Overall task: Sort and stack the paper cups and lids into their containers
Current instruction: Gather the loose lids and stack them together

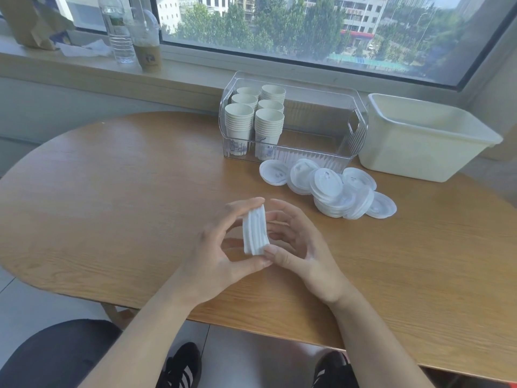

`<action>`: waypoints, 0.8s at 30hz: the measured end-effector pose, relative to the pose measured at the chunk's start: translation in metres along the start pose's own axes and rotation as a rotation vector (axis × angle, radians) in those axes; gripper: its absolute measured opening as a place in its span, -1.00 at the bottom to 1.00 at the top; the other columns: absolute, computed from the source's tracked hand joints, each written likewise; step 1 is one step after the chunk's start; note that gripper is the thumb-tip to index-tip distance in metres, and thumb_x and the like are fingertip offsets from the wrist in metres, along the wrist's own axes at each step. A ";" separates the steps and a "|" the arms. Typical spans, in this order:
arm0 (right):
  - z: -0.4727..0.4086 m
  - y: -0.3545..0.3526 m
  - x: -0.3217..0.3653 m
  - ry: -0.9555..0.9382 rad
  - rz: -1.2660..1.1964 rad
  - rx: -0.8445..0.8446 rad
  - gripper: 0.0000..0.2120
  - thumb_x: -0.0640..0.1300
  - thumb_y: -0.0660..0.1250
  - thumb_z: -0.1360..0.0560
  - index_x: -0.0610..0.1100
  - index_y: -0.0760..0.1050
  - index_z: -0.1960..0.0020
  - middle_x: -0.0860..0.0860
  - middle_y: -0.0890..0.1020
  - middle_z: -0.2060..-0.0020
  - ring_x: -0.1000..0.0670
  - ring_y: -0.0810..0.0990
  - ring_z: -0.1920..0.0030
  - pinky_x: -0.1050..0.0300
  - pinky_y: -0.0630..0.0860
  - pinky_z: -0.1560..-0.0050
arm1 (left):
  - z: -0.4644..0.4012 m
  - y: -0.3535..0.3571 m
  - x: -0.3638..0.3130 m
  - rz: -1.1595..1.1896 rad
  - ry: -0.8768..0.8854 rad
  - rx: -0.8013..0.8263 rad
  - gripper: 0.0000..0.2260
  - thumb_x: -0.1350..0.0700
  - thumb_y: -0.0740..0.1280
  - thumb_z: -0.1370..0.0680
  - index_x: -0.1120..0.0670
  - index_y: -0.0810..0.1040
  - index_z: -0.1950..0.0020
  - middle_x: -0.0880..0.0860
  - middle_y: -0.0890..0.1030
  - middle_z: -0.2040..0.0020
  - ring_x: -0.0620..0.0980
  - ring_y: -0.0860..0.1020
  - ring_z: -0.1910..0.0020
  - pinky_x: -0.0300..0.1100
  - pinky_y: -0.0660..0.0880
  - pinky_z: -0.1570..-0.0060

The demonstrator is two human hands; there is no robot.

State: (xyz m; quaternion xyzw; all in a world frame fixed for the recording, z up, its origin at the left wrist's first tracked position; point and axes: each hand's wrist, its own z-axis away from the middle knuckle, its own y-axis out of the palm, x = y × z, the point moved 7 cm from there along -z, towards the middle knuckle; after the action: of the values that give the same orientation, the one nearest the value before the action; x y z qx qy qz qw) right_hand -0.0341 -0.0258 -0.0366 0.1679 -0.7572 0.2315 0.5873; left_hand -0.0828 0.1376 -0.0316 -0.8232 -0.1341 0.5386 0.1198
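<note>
Item: lid stack (pixel 256 230), standing on edge, being pinched between left hand (pixel 221 247) and right hand (pixel 296 242). Loose lids (pixel 330 189) are lying beyond the right hand, nearer it; cream tub (pixel 419 135) is sitting further right.

Lids (pixel 330 189) before bin (pixel 349 152), cups (pixel 254 119) inside.
</note>
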 end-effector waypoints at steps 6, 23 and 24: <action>-0.001 -0.004 -0.001 -0.009 0.003 -0.035 -0.35 -0.02 0.50 -0.50 0.03 0.37 -0.54 -0.12 0.58 -0.29 -0.28 0.57 -0.27 -0.44 0.47 -0.31 | -0.002 0.001 0.000 0.017 -0.011 -0.029 -0.24 -0.13 0.64 -0.40 -0.26 0.40 -0.54 -0.17 0.54 -0.42 -0.01 0.55 -0.40 0.11 0.62 -0.24; -0.001 -0.007 -0.002 -0.032 0.047 -0.087 -0.46 0.06 0.47 -0.52 0.06 0.46 -0.47 -0.04 0.61 -0.24 -0.17 0.56 -0.23 -0.35 0.52 -0.18 | 0.001 -0.003 0.005 -0.018 -0.039 -0.055 -0.28 -0.16 0.62 -0.42 -0.22 0.40 -0.51 -0.15 0.56 -0.40 0.00 0.56 -0.39 0.08 0.61 -0.27; -0.001 -0.006 -0.001 -0.031 0.048 -0.081 -0.48 0.05 0.47 -0.52 0.06 0.48 -0.46 -0.03 0.62 -0.26 -0.16 0.57 -0.23 -0.35 0.53 -0.18 | 0.001 -0.002 0.006 -0.030 -0.041 -0.049 -0.28 -0.17 0.62 -0.42 -0.22 0.40 -0.52 -0.15 0.56 -0.40 -0.01 0.55 -0.39 0.10 0.60 -0.28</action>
State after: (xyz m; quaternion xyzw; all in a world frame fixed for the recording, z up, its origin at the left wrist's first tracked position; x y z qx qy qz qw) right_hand -0.0293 -0.0303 -0.0365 0.1295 -0.7787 0.2121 0.5761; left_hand -0.0816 0.1416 -0.0361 -0.8127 -0.1619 0.5499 0.1046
